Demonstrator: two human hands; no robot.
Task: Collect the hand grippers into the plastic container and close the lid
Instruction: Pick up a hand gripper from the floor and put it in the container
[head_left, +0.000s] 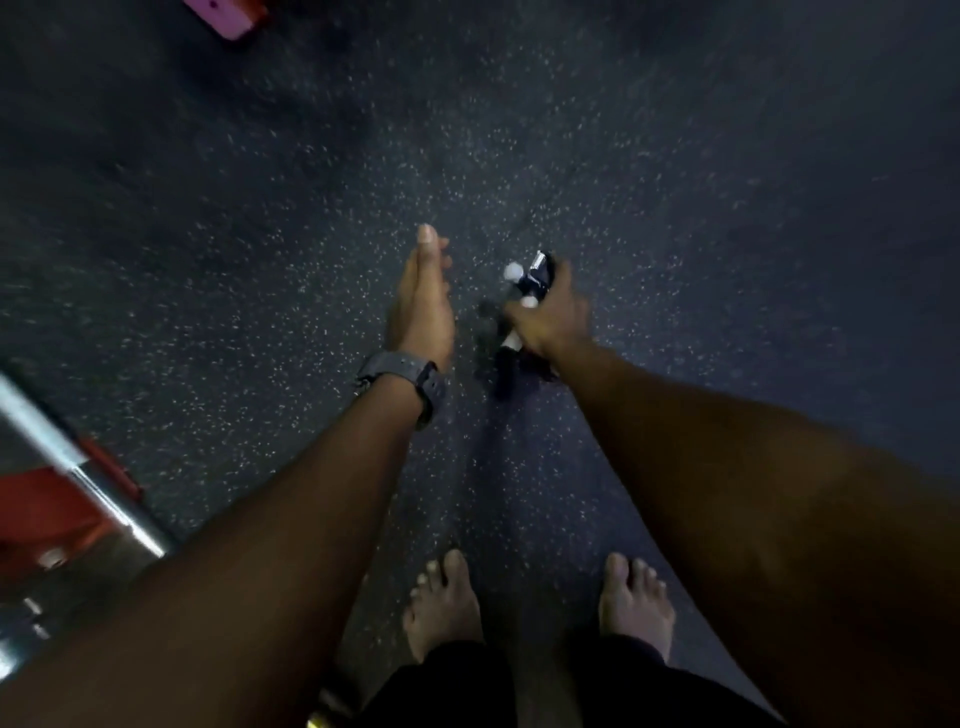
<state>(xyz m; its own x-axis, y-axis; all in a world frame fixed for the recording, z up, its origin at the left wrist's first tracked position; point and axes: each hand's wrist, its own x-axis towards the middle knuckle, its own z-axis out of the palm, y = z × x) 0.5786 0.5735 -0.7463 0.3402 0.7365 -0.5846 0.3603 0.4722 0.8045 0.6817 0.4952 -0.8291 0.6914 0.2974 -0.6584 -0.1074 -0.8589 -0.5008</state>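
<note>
Dark speckled floor (675, 156) all around, a metal bar (104, 499) way off left of the left hand (423, 306), which is flat and holding nothing. Right hand (550, 312) is wrapped around a blurry hand gripper (535, 278), just beside the left.

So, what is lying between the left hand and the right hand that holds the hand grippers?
Nothing: in the head view only bare speckled floor shows between the open left hand and the right hand gripping the hand grippers.

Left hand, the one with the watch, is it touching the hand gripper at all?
Apart. The head view shows speckled floor between the open left hand and the hand gripper, which only the right hand clasps.
</note>
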